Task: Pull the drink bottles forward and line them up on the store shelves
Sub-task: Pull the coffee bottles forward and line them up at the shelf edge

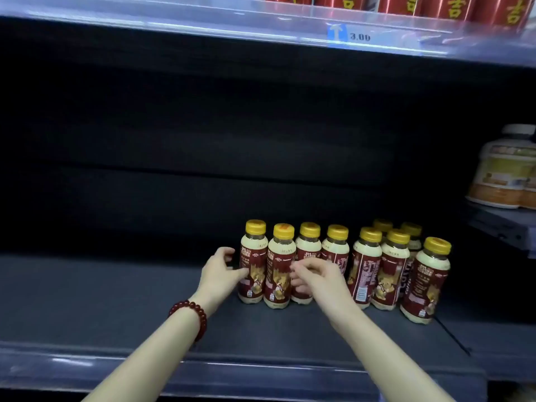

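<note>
Nine small plastic drink bottles with yellow screw caps and dark red labels [342, 265] stand upright on a dark grey store shelf [116, 303], gathered right of centre and set back from its front edge. Four form a tight row on the left of the group; five more stand in a looser cluster to their right, with two of those tucked behind the others and the rightmost bottle [426, 281] nearest the front. Two bare hands reach in from below. The left hand [222, 275], with a dark red beaded bracelet [191, 316] on its wrist, is cupped half open against the left side of the leftmost bottle [253, 262], thumb across the label and fingers curling toward its back; it touches the bottle without closing fully around it. The right hand [317, 278] is loosely curled in front of the third and fourth bottles, fingertips at the label of the third bottle [306, 258]; whether it grips one cannot be told. Above, a pale shelf edge carries a blue price tag [349, 36] beneath red cans with gold characters [406, 5]. At far right, white-capped bottles with orange labels [504, 172] sit on a higher neighbouring shelf.
</note>
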`<action>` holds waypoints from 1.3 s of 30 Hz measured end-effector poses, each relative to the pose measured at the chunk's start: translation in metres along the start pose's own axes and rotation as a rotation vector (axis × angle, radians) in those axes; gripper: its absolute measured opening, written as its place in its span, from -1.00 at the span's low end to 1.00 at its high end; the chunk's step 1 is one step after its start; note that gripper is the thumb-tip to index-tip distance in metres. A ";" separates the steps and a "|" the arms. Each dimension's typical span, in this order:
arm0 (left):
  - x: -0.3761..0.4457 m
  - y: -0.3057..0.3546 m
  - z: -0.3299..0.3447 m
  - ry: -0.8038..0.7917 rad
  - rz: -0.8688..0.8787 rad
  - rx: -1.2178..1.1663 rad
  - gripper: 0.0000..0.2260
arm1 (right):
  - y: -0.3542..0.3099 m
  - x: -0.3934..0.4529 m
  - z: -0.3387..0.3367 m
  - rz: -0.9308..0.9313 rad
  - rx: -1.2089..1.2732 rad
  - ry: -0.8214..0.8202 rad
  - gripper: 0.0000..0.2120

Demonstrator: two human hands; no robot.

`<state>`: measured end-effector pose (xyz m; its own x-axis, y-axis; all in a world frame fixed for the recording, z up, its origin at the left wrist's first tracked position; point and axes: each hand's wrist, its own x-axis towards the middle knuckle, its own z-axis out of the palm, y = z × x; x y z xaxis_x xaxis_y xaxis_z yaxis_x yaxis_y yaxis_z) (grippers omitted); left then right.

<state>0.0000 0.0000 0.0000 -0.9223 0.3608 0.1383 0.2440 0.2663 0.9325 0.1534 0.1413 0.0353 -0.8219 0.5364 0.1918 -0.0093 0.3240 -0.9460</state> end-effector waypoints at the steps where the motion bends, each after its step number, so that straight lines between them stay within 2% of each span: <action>1: 0.002 0.001 0.001 -0.060 -0.009 -0.027 -0.44 | -0.005 0.003 0.000 -0.019 0.002 0.006 -0.86; 5: 0.011 -0.008 0.005 -0.259 -0.006 -0.013 -0.24 | -0.033 0.020 0.002 -0.152 -0.048 0.024 -0.85; 9: 0.012 -0.013 0.005 -0.313 0.018 -0.071 -0.35 | -0.064 0.041 0.013 -0.398 -0.244 0.071 -0.86; 11: 0.012 -0.016 0.001 -0.303 0.033 -0.079 -0.35 | -0.078 0.055 0.020 -0.536 -0.471 0.005 -0.81; 13: 0.011 -0.018 -0.006 -0.327 0.036 -0.080 -0.36 | -0.085 0.069 0.030 -0.596 -0.727 -0.183 -0.70; 16: 0.007 -0.016 -0.020 -0.409 0.021 -0.076 -0.42 | -0.088 0.082 0.040 -0.587 -0.914 -0.476 -0.67; 18: 0.006 -0.016 -0.028 -0.455 0.008 -0.074 -0.47 | -0.091 0.085 0.045 -0.599 -0.938 -0.546 -0.69; 21: 0.003 -0.016 -0.035 -0.453 0.010 -0.091 -0.48 | -0.098 0.087 0.048 -0.579 -0.975 -0.539 -0.69; 26: -0.005 -0.026 -0.034 -0.435 0.027 -0.061 -0.41 | -0.094 0.091 0.051 -0.520 -1.027 -0.435 -0.58; 30: -0.006 -0.034 -0.025 -0.363 0.057 -0.056 -0.44 | -0.093 0.090 0.052 -0.495 -1.030 -0.402 -0.56; 34: -0.004 -0.037 -0.020 -0.274 0.053 -0.037 -0.50 | -0.092 0.090 0.050 -0.523 -1.037 -0.447 -0.61; 39: -0.005 -0.041 -0.019 -0.277 0.053 -0.014 -0.31 | -0.091 0.095 0.035 -0.571 -1.000 -0.540 -0.68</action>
<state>-0.0114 -0.0293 -0.0324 -0.7906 0.6053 0.0922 0.2838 0.2288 0.9312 0.0566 0.1357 0.1303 -0.9717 -0.1806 0.1523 -0.1984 0.9738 -0.1108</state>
